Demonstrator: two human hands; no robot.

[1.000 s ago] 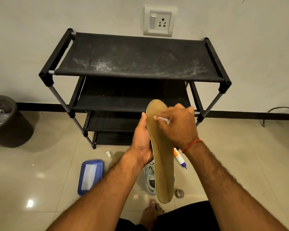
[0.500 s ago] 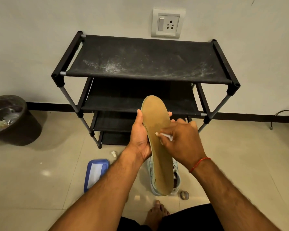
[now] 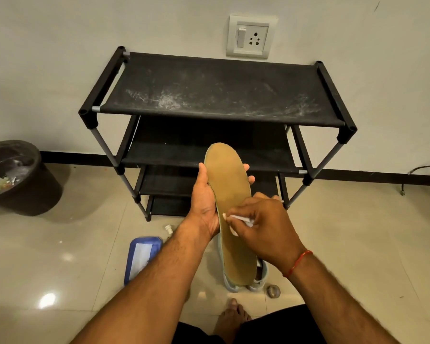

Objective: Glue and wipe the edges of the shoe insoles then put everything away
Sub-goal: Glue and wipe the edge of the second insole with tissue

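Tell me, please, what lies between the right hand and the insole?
A small white wipe, pinched by the right hand against the insole, in the head view.

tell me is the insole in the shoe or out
Out: the left hand holds the insole up in the air, clear of the shoe on the floor.

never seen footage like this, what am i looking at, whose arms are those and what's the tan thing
No machine here: one camera worn on a person's head looks down, so both arms are the wearer's own. The left hand grips a tan shoe insole; the right hand pinches a small white wipe against it. On the floor lie a pale shoe, a blue packet and a small roll. Behind stand a black shoe rack and a dark bin.
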